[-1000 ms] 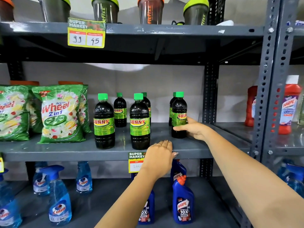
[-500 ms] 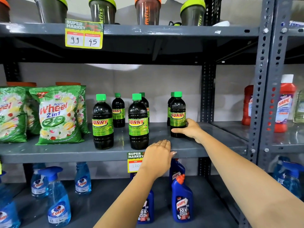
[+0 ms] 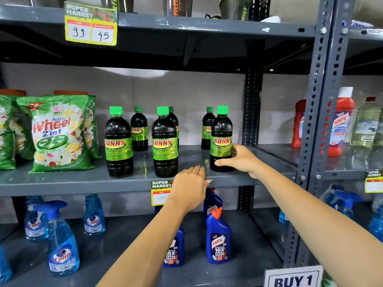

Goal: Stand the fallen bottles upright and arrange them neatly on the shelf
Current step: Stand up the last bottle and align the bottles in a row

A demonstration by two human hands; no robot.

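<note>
Several dark Sunny bottles with green caps stand upright on the grey middle shelf (image 3: 62,183). Three stand in front: left bottle (image 3: 118,146), middle bottle (image 3: 165,146), right bottle (image 3: 221,139). Three smaller-looking ones stand behind them, such as the back bottle (image 3: 139,131). My right hand (image 3: 240,160) wraps around the lower part of the right front bottle. My left hand (image 3: 189,187) rests flat, fingers together, on the shelf's front edge, holding nothing.
Green Wheel detergent bags (image 3: 60,133) fill the shelf's left side. Blue Colin sprays (image 3: 62,241) and Harpic bottles (image 3: 218,239) stand on the shelf below. A grey upright post (image 3: 315,100) is at the right, with red Harpic bottles (image 3: 339,121) beyond. Shaker cups sit above.
My right hand closed around the right front bottle and drew it forward toward the shelf's front edge, nearer the front row. My left hand stayed on the edge.
</note>
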